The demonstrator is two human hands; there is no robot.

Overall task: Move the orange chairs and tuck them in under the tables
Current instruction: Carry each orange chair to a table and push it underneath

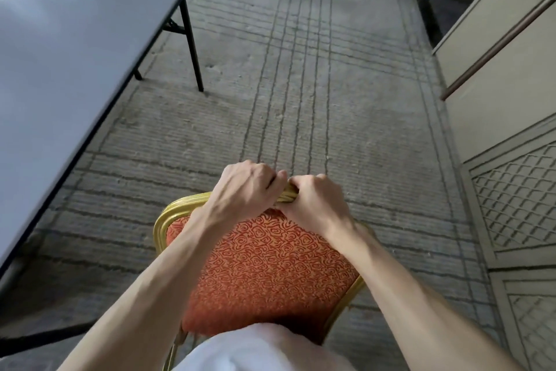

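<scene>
Orange cloth with a swirl pattern covers the chair (pixel 264 268) right below me, its padded back turned toward me inside a gold frame (pixel 159 229). Both my hands grip the top bar of that frame, side by side, and they touch at the thumbs. My left hand (pixel 246 187) curls over the bar from the left, knuckles up. My right hand (pixel 316 202) is wrapped round it just beside, fingers folded over the far edge. A short stretch of gold shows between them.

The chair stands out in the aisle on the grey carpet (pixel 301 85), which is crossed by dark lines. It is to the right of the table (pixel 60 55) and apart from it, not under it. I cannot tell whether its feet are on the carpet or lifted, as they are hidden.

The table has a grey top with a dark edge and runs along my left side. One thin black leg (pixel 192 49) shows at its far end. On my right is a pale wall (pixel 496 118) with a brown rail (pixel 496 43) along it. My white shirt (pixel 258 349) fills the bottom of the view.
</scene>
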